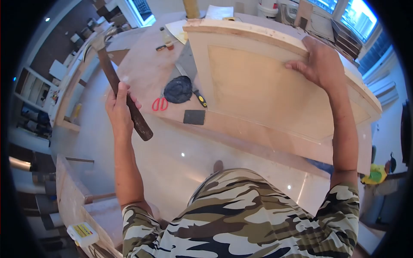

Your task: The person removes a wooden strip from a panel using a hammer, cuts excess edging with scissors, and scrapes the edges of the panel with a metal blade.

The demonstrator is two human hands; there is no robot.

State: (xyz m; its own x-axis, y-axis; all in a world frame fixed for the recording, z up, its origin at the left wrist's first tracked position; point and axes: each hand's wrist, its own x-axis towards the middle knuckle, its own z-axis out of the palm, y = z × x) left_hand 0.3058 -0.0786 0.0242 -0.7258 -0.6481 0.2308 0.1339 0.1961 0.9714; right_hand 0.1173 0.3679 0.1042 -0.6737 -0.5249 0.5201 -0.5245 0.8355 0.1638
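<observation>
My left hand (pixel 120 107) is closed round the dark wooden handle of a claw hammer (pixel 111 76), its metal head up at the upper left. On the right, my right hand (pixel 316 62) grips the top edge of a pale wooden panel (pixel 254 81), thumb on its front face and the other fingers partly hidden behind. The panel stands on edge on the workbench (pixel 142 81). Beside its left end lie a black round object (pixel 177 89), red-handled scissors (pixel 160 104), a yellow-black handled tool (pixel 200 99) and a dark square pad (pixel 194 117).
A small bottle (pixel 166 38) stands farther back on the bench. White paper (pixel 220 12) and a white bucket (pixel 267 7) are behind the panel. Wooden frames stand at the left, with a white box (pixel 82 234) at the lower left. A yellow-green item (pixel 375 174) is at the right.
</observation>
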